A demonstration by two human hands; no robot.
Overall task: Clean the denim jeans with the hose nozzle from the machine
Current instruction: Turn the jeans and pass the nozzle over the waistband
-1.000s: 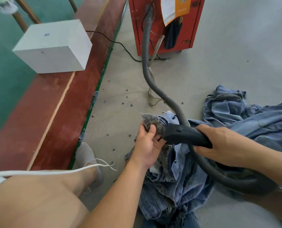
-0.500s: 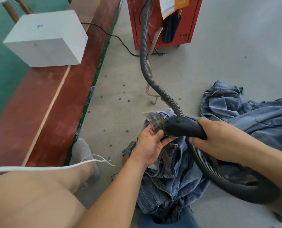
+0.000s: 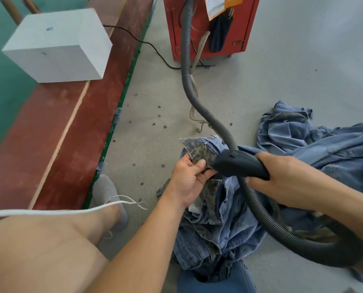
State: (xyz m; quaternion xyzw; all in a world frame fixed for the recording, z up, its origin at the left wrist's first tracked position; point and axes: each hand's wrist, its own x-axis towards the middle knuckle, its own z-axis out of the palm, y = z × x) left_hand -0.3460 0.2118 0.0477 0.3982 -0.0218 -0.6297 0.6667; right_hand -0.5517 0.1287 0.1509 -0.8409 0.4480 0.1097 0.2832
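Note:
Blue denim jeans (image 3: 229, 225) lie crumpled on the concrete floor in front of me. My left hand (image 3: 189, 180) pinches a dirty, dark-stained flap of the denim (image 3: 197, 150) and holds it up. My right hand (image 3: 282, 178) grips the black hose nozzle (image 3: 237, 164), whose tip presses against that flap right beside my left thumb. The ribbed grey hose (image 3: 186, 70) runs from the red machine (image 3: 210, 26) at the top, loops under my right forearm and back up to the nozzle.
More denim garments (image 3: 324, 149) are heaped to the right. A white block (image 3: 58, 47) sits on a red-brown board (image 3: 60, 132) along the left. A black cable (image 3: 151, 45) crosses the floor near the machine. My bare leg and grey-socked foot (image 3: 106, 193) are at lower left.
The nozzle tip has slid slightly along the stained flap, and my left hand has shifted its pinch a little. The camera view has drifted; both hands keep their hold.

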